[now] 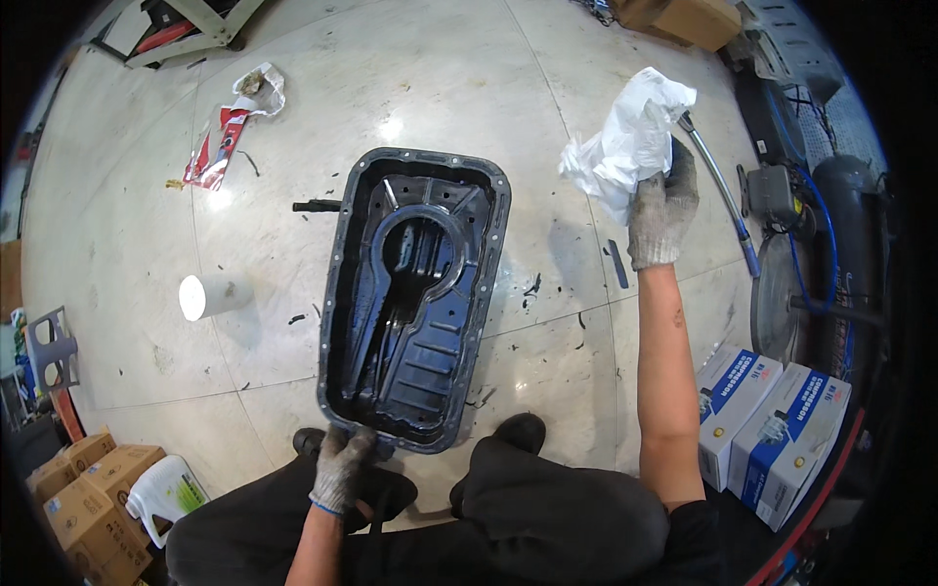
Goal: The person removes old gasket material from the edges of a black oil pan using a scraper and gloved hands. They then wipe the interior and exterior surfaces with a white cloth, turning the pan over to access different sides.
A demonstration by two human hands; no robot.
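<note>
The black stamped-steel oil pan [415, 298] lies open side up on the pale tiled floor [127, 244], directly ahead of your knees. Your gloved left hand [342, 467] grips its near rim; maintain that hold so the pan cannot slide. Your gloved right hand [662, 207], raised well right of the pan, is clenched on a crumpled white rag [625, 145]. Recommend wiping with a clean fold, corners and flange included.

Left hand [342, 467], in a grey knit glove, sits at the lower centre of the frame, fingers curled closed in a grip, its bare forearm rising from the bottom edge. Right hand [662, 210], gloved alike, is raised at the upper right, fingers clenched, the bare right arm stretched almost straight up from the lower right.
</note>
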